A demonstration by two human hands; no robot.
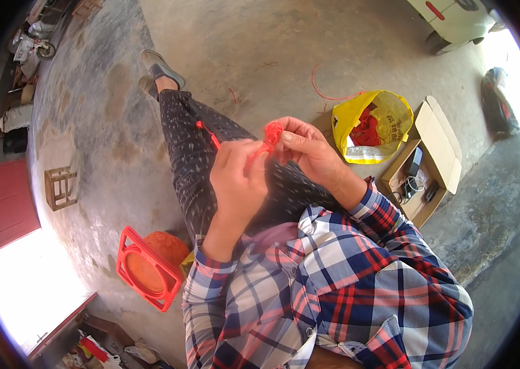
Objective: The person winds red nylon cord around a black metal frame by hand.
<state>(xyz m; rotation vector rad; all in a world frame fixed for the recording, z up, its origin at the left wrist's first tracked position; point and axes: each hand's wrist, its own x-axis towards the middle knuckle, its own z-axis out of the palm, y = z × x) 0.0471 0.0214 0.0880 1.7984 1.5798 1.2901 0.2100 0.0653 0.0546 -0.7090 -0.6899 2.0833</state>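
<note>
Above my lap, both hands meet around a small coiled bunch of red cord or ribbon (273,131); its exact kind is too small to tell. My right hand (312,154) pinches the bunch between thumb and fingers. Close beside it, my left hand (238,175) is closed on the lower part of the same red strand. A red tail (208,131) sticks out past the left knuckles, over the dark patterned trousers (189,141). The left fingertips are partly hidden behind the hand.
At my right stand a yellow bag (349,114) with red material inside and an open cardboard box (420,212) holding cables and dark items. A red strand (324,95) lies on the floor. To my left are a red-orange plastic stool (131,237) and a small wooden stool (48,189).
</note>
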